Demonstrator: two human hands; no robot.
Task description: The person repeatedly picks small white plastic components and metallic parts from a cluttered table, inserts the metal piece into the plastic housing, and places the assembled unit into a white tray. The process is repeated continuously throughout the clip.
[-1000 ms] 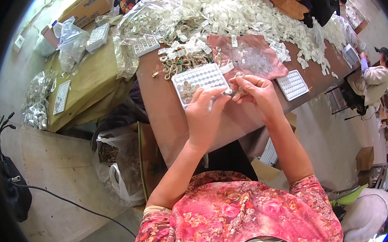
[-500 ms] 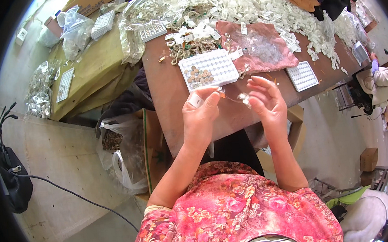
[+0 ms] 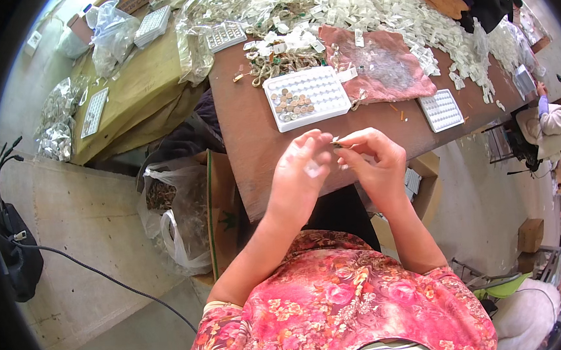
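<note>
One head view: wide fisheye, the left lens of a side-by-side pair worn on the head. Faces steeply down and forward, upright, unmirrored. Floral shirt (image 3: 341,294) fills the near part, very close under the lens. Left hand (image 3: 300,165) and right hand (image 3: 378,160) mid-frame, a little farther out, seen from above. Table (image 3: 252,138) stretches off to the far side, foreshortened. Coverage wide: floor (image 3: 97,246) on left and right, another person (image 3: 553,120) small at far right. Straight edges bow toward the rim; corners black.
</note>
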